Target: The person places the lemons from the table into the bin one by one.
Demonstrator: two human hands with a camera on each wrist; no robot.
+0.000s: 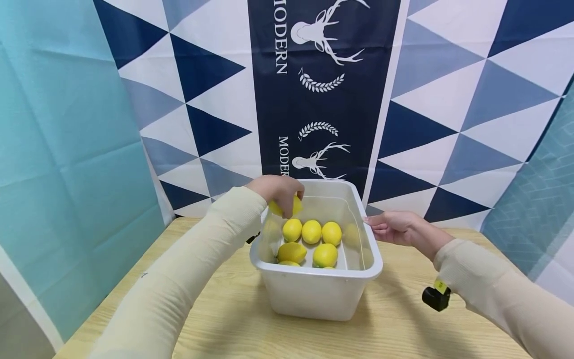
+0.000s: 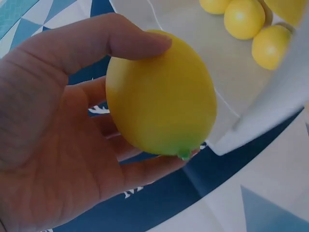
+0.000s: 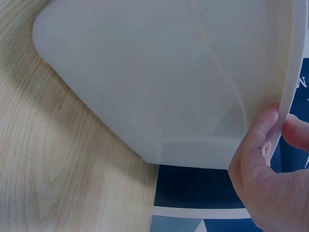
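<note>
My left hand [image 1: 280,192] grips a yellow lemon [image 2: 161,94] over the left part of a white plastic bin [image 1: 314,294]. In the left wrist view the thumb lies across the lemon's side, the fingers curl behind it, and a green tip shows at one end. Inside the bin several more lemons [image 1: 311,232] lie on the floor, some partly hidden by the near wall. My right hand [image 1: 396,227] pinches the bin's right rim, thumb and fingers on either side of it in the right wrist view [image 3: 270,164].
The bin stands on a light wood table [image 1: 224,319]. Close behind it hangs a patterned cloth [image 1: 211,99] with triangles and deer heads. Teal cloth [image 1: 76,139] hangs at the left. A small black camera [image 1: 436,298] sits at my right wrist.
</note>
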